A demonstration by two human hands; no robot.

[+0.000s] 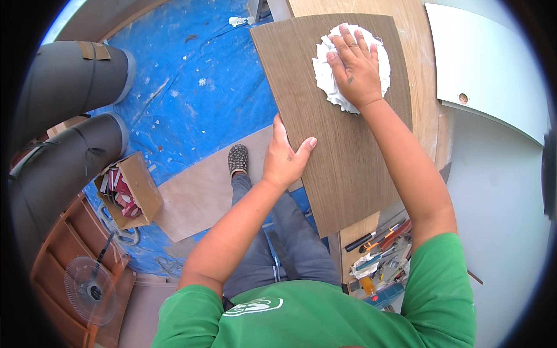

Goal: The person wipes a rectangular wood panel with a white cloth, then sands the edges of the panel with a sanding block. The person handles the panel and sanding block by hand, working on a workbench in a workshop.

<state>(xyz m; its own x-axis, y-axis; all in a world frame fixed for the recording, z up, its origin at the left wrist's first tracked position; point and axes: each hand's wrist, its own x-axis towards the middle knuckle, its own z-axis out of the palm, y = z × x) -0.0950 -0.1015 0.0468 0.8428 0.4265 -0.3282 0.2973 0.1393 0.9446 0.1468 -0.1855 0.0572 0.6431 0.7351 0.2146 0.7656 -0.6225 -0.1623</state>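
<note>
A brown wood-grain panel lies in front of me across a lighter wooden surface. Its left edge juts out over the floor side. On its far part, a bunched white cloth is spread under my right hand, which presses down on it with fingers stretched out. The palm's underside and the cloth beneath it are hidden. My left hand rests at the panel's left edge, thumb on the top face; its other fingers are mostly hidden at or below the edge.
Blue sheeting covers the floor, flecked with white. To the left stand large grey rolls, a cardboard box of red-and-white items and a fan. Assorted tools lie near my right side. A white panel is at far right.
</note>
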